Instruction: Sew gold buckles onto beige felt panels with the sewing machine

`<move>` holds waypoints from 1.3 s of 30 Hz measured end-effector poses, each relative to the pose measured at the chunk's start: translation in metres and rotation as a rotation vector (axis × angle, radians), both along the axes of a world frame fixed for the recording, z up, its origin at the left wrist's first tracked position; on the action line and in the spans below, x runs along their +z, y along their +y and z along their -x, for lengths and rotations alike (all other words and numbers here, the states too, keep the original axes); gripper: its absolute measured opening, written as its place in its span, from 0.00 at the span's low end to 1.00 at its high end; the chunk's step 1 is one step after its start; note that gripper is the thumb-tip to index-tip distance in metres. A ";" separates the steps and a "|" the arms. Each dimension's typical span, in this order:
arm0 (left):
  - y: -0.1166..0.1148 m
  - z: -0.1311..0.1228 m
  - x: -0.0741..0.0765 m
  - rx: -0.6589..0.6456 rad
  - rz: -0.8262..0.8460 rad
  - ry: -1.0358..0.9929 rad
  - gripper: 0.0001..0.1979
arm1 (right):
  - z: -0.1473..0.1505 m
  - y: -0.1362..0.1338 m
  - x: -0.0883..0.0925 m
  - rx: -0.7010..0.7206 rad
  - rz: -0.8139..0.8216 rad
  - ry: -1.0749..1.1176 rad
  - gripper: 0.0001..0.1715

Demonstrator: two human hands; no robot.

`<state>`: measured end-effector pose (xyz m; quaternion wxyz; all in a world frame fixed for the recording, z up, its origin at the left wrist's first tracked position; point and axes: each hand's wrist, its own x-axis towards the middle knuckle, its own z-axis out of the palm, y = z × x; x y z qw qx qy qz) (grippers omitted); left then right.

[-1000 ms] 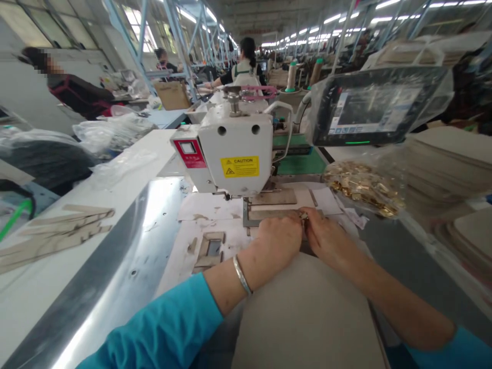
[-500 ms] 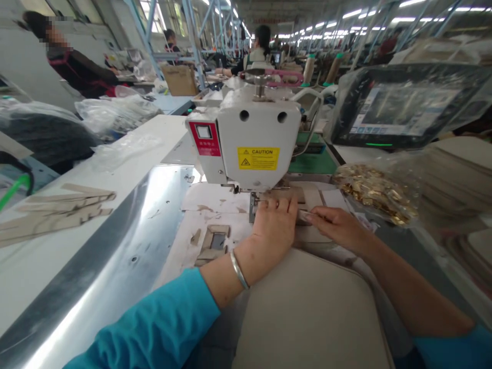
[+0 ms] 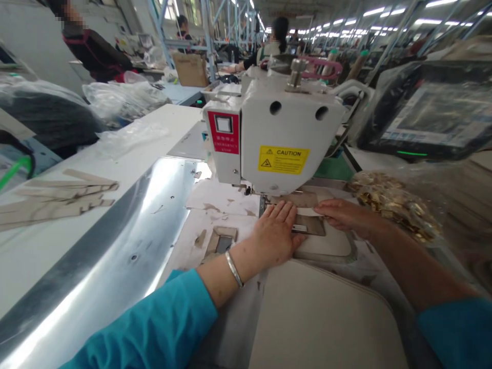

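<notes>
Well, the left hand and right hand lie open at a white sewing machine.

Both sets of fingers are extended and grasp nothing, the left wrist wearing a metal bangle. Between the hands, a brown template with a small metal insert sits on a pale padded panel, just in front of the machine's presser foot. A clear bag of gold metal fittings lies just right of the right hand, and cut tan strips lie well left on the bench.
</notes>
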<state>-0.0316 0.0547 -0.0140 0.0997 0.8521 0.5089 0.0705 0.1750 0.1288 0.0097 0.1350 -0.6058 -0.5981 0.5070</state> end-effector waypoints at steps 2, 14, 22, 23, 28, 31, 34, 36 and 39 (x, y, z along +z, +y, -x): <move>-0.001 0.000 -0.001 0.009 0.002 0.003 0.34 | 0.001 0.000 -0.003 -0.019 0.062 0.020 0.28; 0.004 -0.002 -0.006 0.015 -0.092 -0.001 0.29 | 0.006 0.004 0.007 -0.042 -0.124 -0.234 0.18; 0.007 -0.001 -0.005 -0.063 -0.075 0.032 0.31 | -0.002 0.006 0.004 0.045 -0.168 -0.390 0.18; 0.008 -0.002 -0.006 -0.057 -0.077 0.033 0.31 | -0.002 0.006 0.005 0.057 -0.113 -0.341 0.20; 0.009 -0.010 -0.011 -0.027 -0.134 0.023 0.30 | 0.000 0.007 0.003 -0.005 0.005 -0.207 0.23; 0.005 -0.013 -0.012 -0.029 -0.143 0.023 0.28 | -0.004 0.005 -0.001 -0.065 0.023 -0.139 0.20; -0.002 -0.012 -0.008 0.001 -0.152 0.045 0.27 | -0.008 0.004 -0.004 -0.079 0.037 -0.068 0.17; -0.007 -0.012 -0.005 0.059 -0.171 0.063 0.26 | -0.010 0.005 -0.004 -0.078 0.050 -0.063 0.16; -0.010 -0.011 -0.001 0.131 -0.174 0.083 0.27 | -0.009 0.006 -0.002 -0.056 0.038 -0.117 0.16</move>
